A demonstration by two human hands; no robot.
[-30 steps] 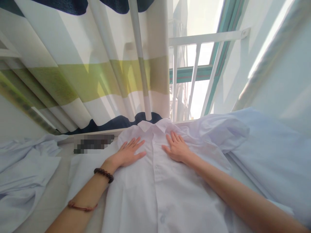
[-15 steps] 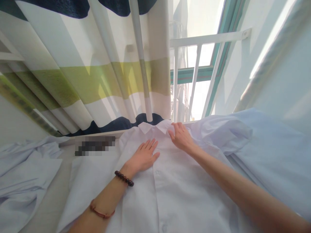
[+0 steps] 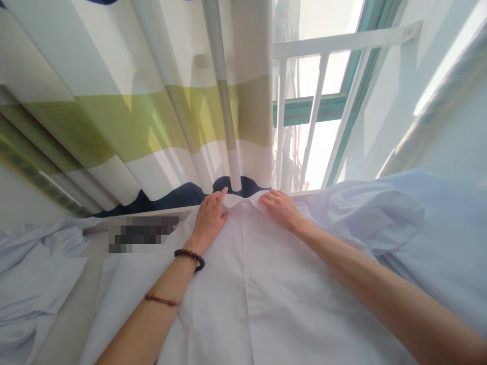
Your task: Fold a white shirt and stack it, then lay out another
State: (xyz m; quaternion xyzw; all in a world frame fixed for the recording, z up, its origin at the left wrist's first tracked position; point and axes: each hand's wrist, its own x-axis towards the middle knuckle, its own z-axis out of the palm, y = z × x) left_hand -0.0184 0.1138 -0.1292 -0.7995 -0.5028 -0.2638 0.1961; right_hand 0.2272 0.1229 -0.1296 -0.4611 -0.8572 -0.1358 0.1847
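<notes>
A white button-up shirt (image 3: 262,299) lies flat in front of me, collar (image 3: 243,202) away from me, near the curtain. My left hand (image 3: 209,219) rests on the left side of the collar, fingers curled and pinching its edge. My right hand (image 3: 279,208) grips the right side of the collar, fingers bent over the fabric. A dark bead bracelet (image 3: 189,256) and a thin red cord are on my left forearm.
A striped curtain (image 3: 125,111) hangs just beyond the collar. A window with white bars (image 3: 315,101) lies to its right. Pale blue cloth (image 3: 418,228) is heaped on the right, more crumpled cloth (image 3: 34,274) on the left. A blurred patch sits at the surface's far edge.
Both hands slid from lying flat on the shirt's chest up to the collar. The right reached it first; the left followed and curled onto the collar's left side.
</notes>
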